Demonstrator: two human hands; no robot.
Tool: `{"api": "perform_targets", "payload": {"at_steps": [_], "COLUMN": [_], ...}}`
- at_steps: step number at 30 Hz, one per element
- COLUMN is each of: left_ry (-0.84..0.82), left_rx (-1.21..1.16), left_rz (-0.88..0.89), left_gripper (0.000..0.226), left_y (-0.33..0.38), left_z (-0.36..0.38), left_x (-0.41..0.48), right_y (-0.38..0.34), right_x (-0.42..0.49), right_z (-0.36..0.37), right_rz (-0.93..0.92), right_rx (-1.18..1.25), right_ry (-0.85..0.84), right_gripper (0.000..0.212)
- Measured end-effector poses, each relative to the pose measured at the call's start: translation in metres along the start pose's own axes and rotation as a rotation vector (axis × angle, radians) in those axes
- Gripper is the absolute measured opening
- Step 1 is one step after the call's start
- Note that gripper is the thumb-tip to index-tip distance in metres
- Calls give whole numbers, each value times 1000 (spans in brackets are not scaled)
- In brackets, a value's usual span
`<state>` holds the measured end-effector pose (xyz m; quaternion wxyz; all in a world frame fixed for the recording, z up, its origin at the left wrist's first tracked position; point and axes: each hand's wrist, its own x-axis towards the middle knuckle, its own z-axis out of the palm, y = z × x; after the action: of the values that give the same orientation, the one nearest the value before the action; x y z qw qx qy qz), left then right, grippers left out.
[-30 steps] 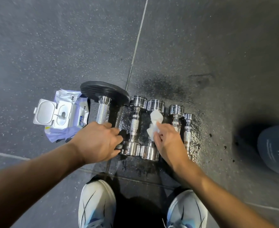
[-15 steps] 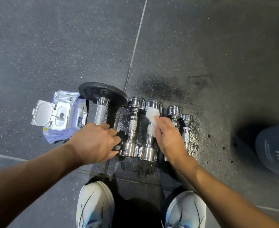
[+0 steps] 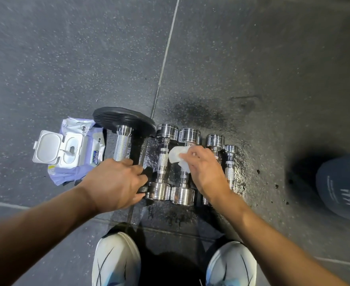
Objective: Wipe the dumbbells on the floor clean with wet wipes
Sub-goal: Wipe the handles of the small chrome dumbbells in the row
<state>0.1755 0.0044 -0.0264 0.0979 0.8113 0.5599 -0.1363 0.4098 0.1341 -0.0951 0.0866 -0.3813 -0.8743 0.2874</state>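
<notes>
Several chrome dumbbells lie side by side on the dark rubber floor. At the left is a large dumbbell (image 3: 122, 148) with black plates. My left hand (image 3: 116, 183) grips its near end. Right of it lie a chrome dumbbell (image 3: 163, 162) and a second chrome dumbbell (image 3: 187, 136). My right hand (image 3: 206, 171) holds a white wet wipe (image 3: 177, 155) against the second one's handle. Two smaller dumbbells, one (image 3: 215, 141) and the other (image 3: 231, 159), lie partly behind my right hand.
An open pack of wet wipes (image 3: 66, 151), lid flipped up, lies left of the dumbbells. The floor (image 3: 201, 114) around the dumbbells is wet. My two white shoes (image 3: 116, 261) stand below. Another person's dark-clothed leg (image 3: 343, 186) is at the right edge.
My right hand has slid the wipe along the second chrome dumbbell's handle, toward the far head and then partway back. My left hand has stayed on the large dumbbell.
</notes>
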Motion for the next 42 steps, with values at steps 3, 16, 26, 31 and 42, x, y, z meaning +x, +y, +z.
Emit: {"api": "perform_targets", "payload": {"at_steps": [3,16,26,31,42], "left_ry": [7,-149,-104,-131,-225], "left_rx": [0,0,-43,-53,-13], "left_rz": [16,-87,-77,-82,-83], "left_gripper": [35,43,41,42,45], "left_y": [0,9,6,7,9], "left_z": [1,-15,-10,-15,-22], "left_x": [1,4,1,2,4], "right_y": [-1,-13,-15,-19,-16], "right_x": [-21,0,-3,6,-13], "right_z": [6,-23,-26,-20,-8], "right_rz": [-100,-168,159,245,186], "right_rx": [-116,-4,157,144,203], "right_ry": [-42,41,18,70,110], "right_gripper": [42,32,20,21,17]}}
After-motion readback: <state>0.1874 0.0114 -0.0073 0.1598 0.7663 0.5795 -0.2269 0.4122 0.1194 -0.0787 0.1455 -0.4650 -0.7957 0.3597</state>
